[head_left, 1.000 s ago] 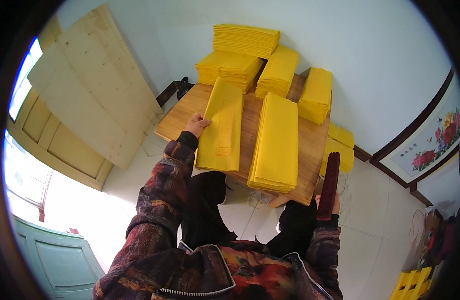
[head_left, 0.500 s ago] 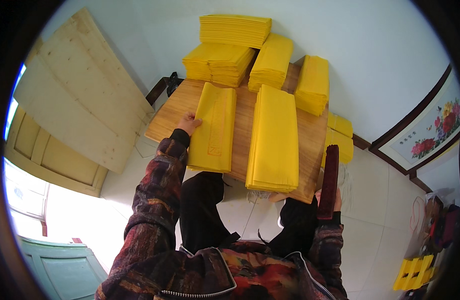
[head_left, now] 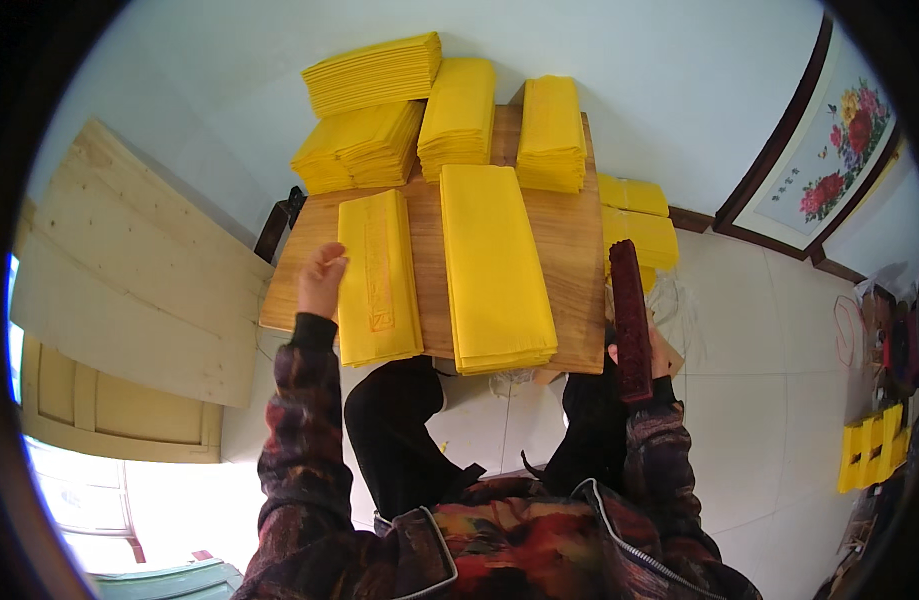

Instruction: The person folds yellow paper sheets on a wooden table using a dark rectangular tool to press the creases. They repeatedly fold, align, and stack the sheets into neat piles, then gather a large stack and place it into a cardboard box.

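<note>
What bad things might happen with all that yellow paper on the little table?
The two front yellow paper stacks overhang the wooden table edge, so a nudge from the left hand might slide them off. The dark red block in the right hand hangs past the table's side and could drop on the tiled floor.

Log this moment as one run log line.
left hand: resting on left yellow paper stack | right hand: gripping dark red block beside wooden table | middle paper stack: untouched

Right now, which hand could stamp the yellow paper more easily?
Probably the right hand: it already grips the dark red carved block beside the wooden board. The left hand is flat on the printed yellow stack, steadying it.
</note>
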A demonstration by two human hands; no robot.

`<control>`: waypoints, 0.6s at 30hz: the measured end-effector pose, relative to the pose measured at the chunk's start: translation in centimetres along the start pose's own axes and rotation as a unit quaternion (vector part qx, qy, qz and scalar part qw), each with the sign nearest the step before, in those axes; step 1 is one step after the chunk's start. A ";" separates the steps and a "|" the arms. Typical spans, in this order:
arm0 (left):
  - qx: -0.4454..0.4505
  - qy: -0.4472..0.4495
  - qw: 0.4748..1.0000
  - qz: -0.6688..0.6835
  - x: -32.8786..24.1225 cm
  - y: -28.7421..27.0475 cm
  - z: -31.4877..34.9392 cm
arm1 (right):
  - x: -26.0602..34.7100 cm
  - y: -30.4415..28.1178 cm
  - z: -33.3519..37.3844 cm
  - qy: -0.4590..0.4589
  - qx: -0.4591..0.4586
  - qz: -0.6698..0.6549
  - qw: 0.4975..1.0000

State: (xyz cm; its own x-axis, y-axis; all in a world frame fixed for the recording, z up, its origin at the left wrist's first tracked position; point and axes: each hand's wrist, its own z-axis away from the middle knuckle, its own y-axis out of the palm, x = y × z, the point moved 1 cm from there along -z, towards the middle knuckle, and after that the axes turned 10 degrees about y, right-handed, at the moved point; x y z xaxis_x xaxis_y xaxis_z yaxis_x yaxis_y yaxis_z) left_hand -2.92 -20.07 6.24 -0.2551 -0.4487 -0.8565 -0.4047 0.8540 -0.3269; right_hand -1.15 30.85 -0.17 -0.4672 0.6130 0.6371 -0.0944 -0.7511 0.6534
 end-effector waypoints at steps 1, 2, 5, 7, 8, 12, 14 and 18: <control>0.036 0.046 0.998 0.032 -1.5 1.7 1.3 | -0.2 0.1 -0.2 -0.006 0.043 -0.015 0.999; 0.077 0.073 0.993 0.059 -2.8 3.5 2.8 | -0.4 0.1 -0.3 -0.008 0.047 -0.035 0.998; 0.089 0.079 0.993 -0.009 -4.9 8.9 7.2 | -1.1 -0.8 -0.8 -0.098 0.053 -0.009 0.994; 0.061 -0.026 0.995 0.071 -4.5 11.7 8.3 | 0.1 -3.2 -1.0 -0.154 0.028 0.007 0.988; 0.073 -0.113 0.969 0.207 -4.0 12.6 8.8 | 1.1 -4.8 -0.9 -0.182 0.090 -0.046 0.978; 0.075 -0.036 0.993 0.084 -1.6 13.9 9.8 | 4.6 -14.7 2.4 -0.184 -0.007 -0.130 0.974; 0.088 -0.016 0.996 -0.012 -0.2 13.5 9.7 | 4.6 -19.7 2.3 -0.151 -0.144 -0.095 0.973; 0.045 -0.099 0.993 0.037 2.0 12.2 10.1 | -0.7 -29.6 1.2 0.016 -0.346 0.308 0.886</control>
State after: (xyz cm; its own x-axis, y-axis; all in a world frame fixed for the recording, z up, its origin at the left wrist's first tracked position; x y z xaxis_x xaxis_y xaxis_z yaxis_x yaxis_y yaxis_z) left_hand 0.48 -7.94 -3.49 -0.1006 -0.3302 -0.9385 -0.3092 0.9070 -0.2860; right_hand 3.00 52.94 -19.51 -0.6414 0.0361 0.7664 -0.3246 -0.9178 -0.2284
